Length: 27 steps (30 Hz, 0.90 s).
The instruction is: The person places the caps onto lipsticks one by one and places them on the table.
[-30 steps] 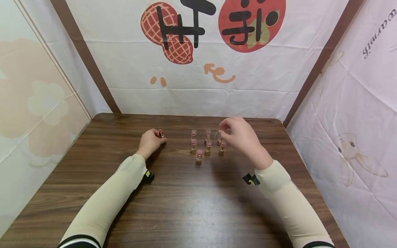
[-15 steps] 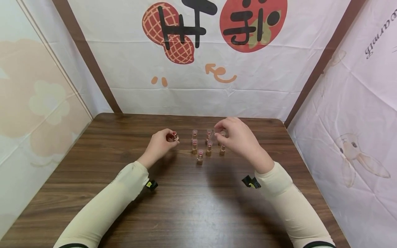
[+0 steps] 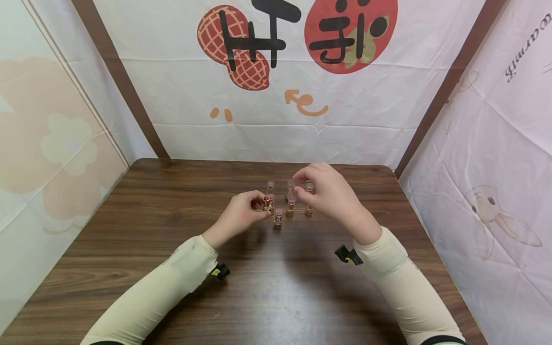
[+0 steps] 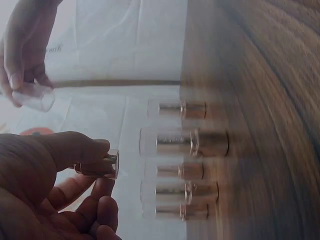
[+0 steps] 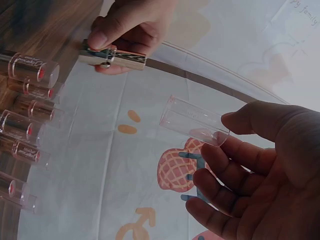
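Note:
My left hand (image 3: 242,212) pinches an uncapped lipstick (image 3: 266,203) between thumb and fingers, above the table. Its gold-coloured base also shows in the right wrist view, where the lipstick (image 5: 120,59) lies sideways across the picture. My right hand (image 3: 331,197) pinches a clear cap (image 5: 192,120) by one end, apart from the lipstick. Around and below both hands stand several capped lipsticks (image 3: 278,220), upright, with clear caps and shiny gold bases. In the left wrist view, a row of these capped lipsticks (image 4: 192,142) is beside the left hand.
The brown wooden table (image 3: 267,287) has its far edge against a printed white cloth (image 3: 181,96). Cloth walls also flank it left and right. A small black device (image 3: 221,271) sits at the left wrist, another black device (image 3: 348,255) at the right.
My left hand has carried the lipstick rightward and nearer to me, up to the standing group. My right hand has shifted slightly left with the cap.

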Each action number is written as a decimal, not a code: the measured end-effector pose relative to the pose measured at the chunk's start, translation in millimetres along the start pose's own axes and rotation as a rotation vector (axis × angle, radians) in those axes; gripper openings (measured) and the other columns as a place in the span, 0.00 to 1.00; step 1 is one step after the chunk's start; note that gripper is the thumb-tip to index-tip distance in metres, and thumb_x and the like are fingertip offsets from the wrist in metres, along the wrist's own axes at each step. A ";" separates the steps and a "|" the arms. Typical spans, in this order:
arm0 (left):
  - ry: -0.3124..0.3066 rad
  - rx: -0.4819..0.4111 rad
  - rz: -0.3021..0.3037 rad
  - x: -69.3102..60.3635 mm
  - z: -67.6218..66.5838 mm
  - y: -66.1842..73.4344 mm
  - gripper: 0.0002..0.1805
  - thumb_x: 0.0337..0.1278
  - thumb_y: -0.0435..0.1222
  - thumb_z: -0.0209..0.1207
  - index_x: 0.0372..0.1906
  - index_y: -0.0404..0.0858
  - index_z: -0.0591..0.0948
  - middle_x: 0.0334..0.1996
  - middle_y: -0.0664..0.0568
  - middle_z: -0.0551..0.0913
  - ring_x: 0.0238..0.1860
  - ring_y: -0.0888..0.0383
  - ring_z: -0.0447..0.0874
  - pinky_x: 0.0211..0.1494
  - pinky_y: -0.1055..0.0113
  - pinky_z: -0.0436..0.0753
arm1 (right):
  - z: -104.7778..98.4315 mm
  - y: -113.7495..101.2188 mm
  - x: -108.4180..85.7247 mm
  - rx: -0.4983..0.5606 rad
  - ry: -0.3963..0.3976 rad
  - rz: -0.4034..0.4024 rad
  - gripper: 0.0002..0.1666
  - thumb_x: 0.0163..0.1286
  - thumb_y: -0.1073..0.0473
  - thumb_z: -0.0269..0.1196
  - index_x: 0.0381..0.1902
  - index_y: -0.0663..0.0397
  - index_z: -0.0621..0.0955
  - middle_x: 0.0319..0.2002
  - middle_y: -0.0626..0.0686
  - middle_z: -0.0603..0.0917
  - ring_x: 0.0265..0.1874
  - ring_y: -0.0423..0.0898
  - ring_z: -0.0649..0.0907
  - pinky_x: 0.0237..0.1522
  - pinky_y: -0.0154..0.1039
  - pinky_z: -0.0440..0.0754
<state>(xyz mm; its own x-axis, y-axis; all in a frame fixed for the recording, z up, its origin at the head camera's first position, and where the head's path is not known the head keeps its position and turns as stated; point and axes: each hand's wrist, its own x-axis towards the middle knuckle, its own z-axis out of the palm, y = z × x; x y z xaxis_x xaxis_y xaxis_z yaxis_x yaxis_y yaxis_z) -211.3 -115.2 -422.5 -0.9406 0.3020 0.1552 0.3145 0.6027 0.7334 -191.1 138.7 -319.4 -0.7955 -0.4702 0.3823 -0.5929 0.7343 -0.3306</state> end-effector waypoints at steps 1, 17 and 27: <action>-0.010 -0.004 0.006 -0.4 1.7 1.5 0.12 0.55 0.37 0.73 0.44 0.42 0.86 0.36 0.54 0.86 0.39 0.52 0.82 0.42 0.60 0.79 | -0.5 -1.1 -0.2 0.003 0.001 -0.009 0.11 0.68 0.55 0.67 0.47 0.47 0.86 0.46 0.44 0.86 0.52 0.46 0.80 0.56 0.46 0.78; -0.118 0.032 0.052 -3.2 19.0 23.2 0.12 0.49 0.33 0.72 0.41 0.44 0.85 0.33 0.56 0.83 0.37 0.53 0.81 0.40 0.63 0.78 | 3.7 -14.4 -1.6 0.048 0.017 -0.178 0.07 0.67 0.59 0.69 0.43 0.49 0.85 0.41 0.45 0.85 0.47 0.44 0.80 0.52 0.41 0.78; -0.122 0.050 0.086 -3.6 21.1 30.5 0.12 0.47 0.33 0.73 0.38 0.44 0.84 0.30 0.57 0.82 0.35 0.54 0.78 0.37 0.65 0.76 | 11.9 -14.6 -3.7 0.017 -0.026 -0.194 0.07 0.66 0.58 0.69 0.42 0.48 0.85 0.41 0.44 0.84 0.46 0.43 0.79 0.50 0.41 0.78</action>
<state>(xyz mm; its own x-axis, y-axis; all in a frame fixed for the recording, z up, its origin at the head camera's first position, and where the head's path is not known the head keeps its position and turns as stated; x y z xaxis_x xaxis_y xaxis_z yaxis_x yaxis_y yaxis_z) -195.6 -82.3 -414.7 -0.8882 0.4400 0.1319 0.4021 0.6061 0.6863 -181.0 123.9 -326.3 -0.6691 -0.6146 0.4178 -0.7371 0.6206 -0.2675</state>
